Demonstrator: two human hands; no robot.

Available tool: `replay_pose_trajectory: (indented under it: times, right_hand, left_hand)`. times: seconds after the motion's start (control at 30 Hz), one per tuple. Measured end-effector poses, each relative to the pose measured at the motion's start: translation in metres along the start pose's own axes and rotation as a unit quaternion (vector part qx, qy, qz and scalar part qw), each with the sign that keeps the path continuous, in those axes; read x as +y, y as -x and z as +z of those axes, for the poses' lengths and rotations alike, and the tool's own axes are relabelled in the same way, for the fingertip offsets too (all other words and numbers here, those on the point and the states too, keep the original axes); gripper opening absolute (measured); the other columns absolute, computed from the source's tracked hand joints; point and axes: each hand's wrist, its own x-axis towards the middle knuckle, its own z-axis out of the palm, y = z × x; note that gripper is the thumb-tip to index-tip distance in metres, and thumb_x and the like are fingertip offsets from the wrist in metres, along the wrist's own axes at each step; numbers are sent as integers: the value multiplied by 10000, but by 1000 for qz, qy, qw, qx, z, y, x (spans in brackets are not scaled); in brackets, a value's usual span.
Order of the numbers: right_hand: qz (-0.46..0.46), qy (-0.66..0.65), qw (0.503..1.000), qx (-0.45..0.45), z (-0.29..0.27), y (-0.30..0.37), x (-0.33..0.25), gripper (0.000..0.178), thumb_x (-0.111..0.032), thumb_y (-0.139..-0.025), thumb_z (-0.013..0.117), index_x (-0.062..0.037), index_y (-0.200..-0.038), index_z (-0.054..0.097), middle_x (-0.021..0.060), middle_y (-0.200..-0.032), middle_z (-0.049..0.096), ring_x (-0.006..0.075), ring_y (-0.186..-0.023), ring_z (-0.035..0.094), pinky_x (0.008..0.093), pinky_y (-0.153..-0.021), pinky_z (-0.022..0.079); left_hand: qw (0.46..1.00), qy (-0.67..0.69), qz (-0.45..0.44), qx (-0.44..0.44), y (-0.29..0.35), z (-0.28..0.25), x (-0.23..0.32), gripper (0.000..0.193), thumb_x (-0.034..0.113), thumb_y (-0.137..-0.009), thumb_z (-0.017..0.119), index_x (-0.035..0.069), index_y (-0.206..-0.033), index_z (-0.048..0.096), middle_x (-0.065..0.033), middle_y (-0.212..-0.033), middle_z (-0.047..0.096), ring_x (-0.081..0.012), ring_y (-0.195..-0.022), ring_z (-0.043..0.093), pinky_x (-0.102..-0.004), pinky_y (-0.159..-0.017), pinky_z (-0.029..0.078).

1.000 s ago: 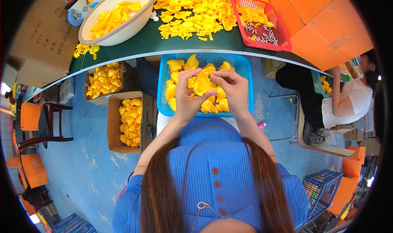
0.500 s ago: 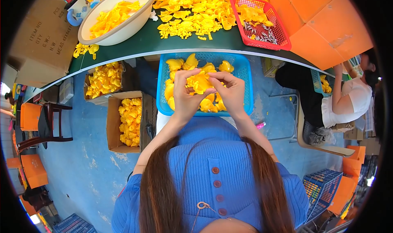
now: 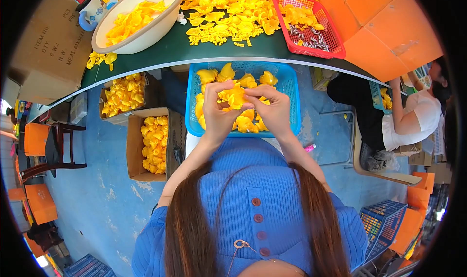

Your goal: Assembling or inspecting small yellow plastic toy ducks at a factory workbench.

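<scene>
One yellow piece sits above the blue basket, just right of my left hand, which curves around and holds it. My right hand pinches its right edge; long axis unclear.

Ribbed blue top with brown buttons

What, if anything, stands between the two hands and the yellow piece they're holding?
Nothing visible: the left hand and right hand both hold the yellow piece directly, over the blue basket.
</scene>
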Motion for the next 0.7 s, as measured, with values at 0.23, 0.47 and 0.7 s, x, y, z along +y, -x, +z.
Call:
replay_pose_trajectory:
  times: [0.23,0.47,0.7]
  right_hand:
    - [96,-52,994,-17,-3,-3,0,171,32,-744,642,2,-905,691,82,-827,665,136,-783,617,230,-704,468]
    - [5,-7,1000,-23,-2,-3,0,204,46,-743,632,-9,-930,691,87,-856,657,147,-797,609,232,-716,468]
    - [-3,-52,999,7,8,0,16,192,50,-750,636,-4,-926,690,76,-862,626,132,-790,595,215,-711,460]
  left_hand:
    - [998,-49,46,-15,-2,-1,3,478,148,-639,817,84,-1020,535,-82,-1053,517,-165,-992,551,-195,-599,532]
    - [1000,11,20,-7,-1,0,2,482,120,-647,811,73,-1037,533,-78,-1062,492,-148,-979,552,-181,-588,531]
    - [997,34,-56,-29,0,0,8,496,16,-659,781,32,-1060,490,-73,-1071,442,-195,-1091,492,-292,-861,514]
